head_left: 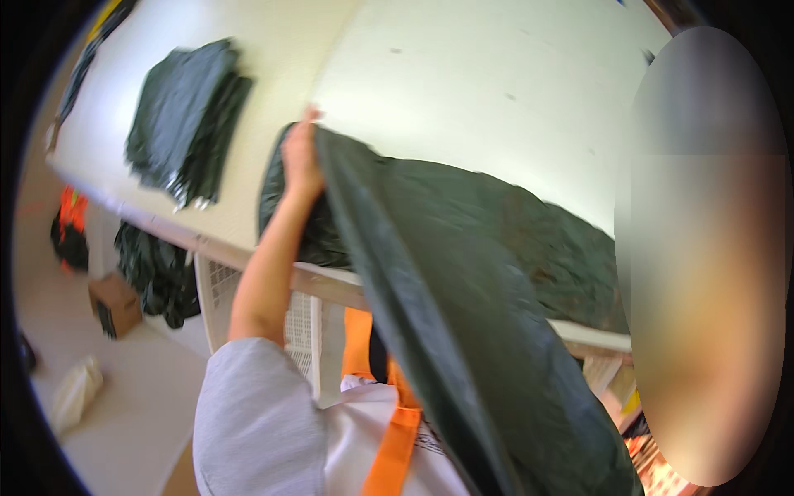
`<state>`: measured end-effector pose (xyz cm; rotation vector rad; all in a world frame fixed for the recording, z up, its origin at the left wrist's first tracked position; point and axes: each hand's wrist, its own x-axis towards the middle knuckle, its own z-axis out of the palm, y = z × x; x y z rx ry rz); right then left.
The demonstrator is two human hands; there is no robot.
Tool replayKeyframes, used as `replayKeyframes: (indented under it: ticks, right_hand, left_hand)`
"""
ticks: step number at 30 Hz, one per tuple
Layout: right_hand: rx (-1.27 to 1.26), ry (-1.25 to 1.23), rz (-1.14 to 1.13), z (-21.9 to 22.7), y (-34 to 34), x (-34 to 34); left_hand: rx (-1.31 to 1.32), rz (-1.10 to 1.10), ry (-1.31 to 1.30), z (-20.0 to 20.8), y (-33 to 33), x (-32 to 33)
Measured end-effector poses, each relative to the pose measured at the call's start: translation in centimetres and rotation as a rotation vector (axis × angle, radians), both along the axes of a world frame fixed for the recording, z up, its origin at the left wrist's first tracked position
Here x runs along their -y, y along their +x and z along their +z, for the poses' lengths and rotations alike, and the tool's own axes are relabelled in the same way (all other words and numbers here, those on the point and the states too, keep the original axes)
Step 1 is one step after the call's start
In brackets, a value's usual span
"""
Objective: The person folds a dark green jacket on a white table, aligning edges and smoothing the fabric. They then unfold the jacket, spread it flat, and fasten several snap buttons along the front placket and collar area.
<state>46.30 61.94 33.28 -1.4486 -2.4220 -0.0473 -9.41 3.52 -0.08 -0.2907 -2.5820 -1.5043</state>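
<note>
A long piece of dark green waterproof fabric [447, 240], smooth and slightly shiny, lies along the front edge of the white table. A raised fold of it slants from the table down across my front and past the lower edge of the view. My left hand [303, 157] grips the fabric at its far left end, with the arm stretched forward; some of its fingers are hidden and blurred. My right hand does not show. Farther left on the tabletop lies a stack of folded dark green pieces [186, 120] of similar material.
The white table [463, 99] reaches far ahead, its front edge against the fabric. Below on the left are hanging dark green material [157, 277], a cardboard box [116, 304], an orange item [73, 211] and a pale bag [76, 395] on the floor. The far right is blurred out.
</note>
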Motion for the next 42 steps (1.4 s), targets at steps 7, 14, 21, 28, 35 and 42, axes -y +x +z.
replayKeyframes:
  ticks: [7, 14, 21, 28, 35, 42]
  right_hand:
    - [-0.131, 0.376, 0.034, 13.2, 3.3, 0.5]
    - [-0.213, -0.101, 0.309, -13.8, -13.8, -12.9]
    - [-0.227, 0.167, 0.508, -17.1, -18.5, -7.1]
    - [0.316, -0.034, 0.797, -24.1, -17.5, -3.3]
    - [0.174, -0.243, 0.831, -29.5, -17.9, -5.7]
    - [0.176, -0.324, 0.49, -32.1, -12.3, -11.2]
  left_hand:
    - [0.02, -0.446, -0.186, 5.3, -0.8, 0.5]
    - [0.016, -0.097, -0.878, 9.1, 2.7, -6.5]
    - [-0.07, 0.004, -1.065, 9.7, 15.0, -18.4]
    - [-0.05, 0.061, -1.067, 1.2, 14.6, -15.8]
    - [-0.066, 0.118, -0.979, -1.5, 15.3, -15.0]
    - [-0.016, 0.099, -1.073, -0.7, 14.1, -15.1]
